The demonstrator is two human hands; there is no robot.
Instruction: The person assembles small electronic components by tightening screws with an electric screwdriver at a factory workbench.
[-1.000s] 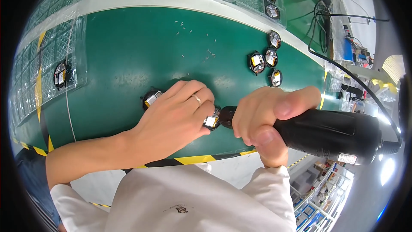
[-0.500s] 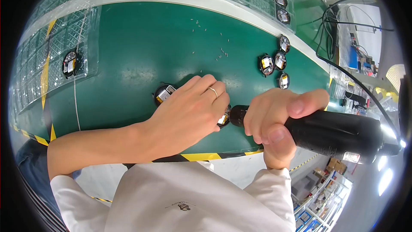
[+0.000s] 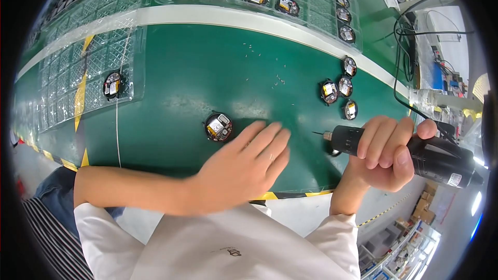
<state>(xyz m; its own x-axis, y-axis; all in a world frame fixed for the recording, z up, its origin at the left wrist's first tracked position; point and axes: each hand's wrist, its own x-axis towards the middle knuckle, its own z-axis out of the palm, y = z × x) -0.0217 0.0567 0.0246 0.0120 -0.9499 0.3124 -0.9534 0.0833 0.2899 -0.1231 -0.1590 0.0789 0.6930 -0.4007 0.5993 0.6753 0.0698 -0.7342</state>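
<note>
My right hand (image 3: 384,148) is wrapped round a black electric screwdriver (image 3: 441,161), whose thin bit points left above the green mat (image 3: 171,93). Below the tool's front end, a dark round part (image 3: 335,152) shows only in part. Slightly blurred, my left hand (image 3: 251,158) hovers low over the mat with its fingers stretched out. I see nothing in it, though its palm side is hidden. Just beyond its wrist, to the left, lies a round watch-like module (image 3: 218,127) with its battery and circuit board facing up. Tiny screws (image 3: 279,79) are scattered farther back.
Several similar modules (image 3: 345,86) cluster at the right. A clear tray (image 3: 93,80) on the left holds one module (image 3: 112,85). Behind a white ledge (image 3: 207,18), another tray (image 3: 316,13) holds several. A black cable (image 3: 397,67) hangs at the right.
The screwdriver has lifted off the module by my left hand and moved right. My left hand has drawn back, uncovering the left module. The view has shifted, showing more of the back tray.
</note>
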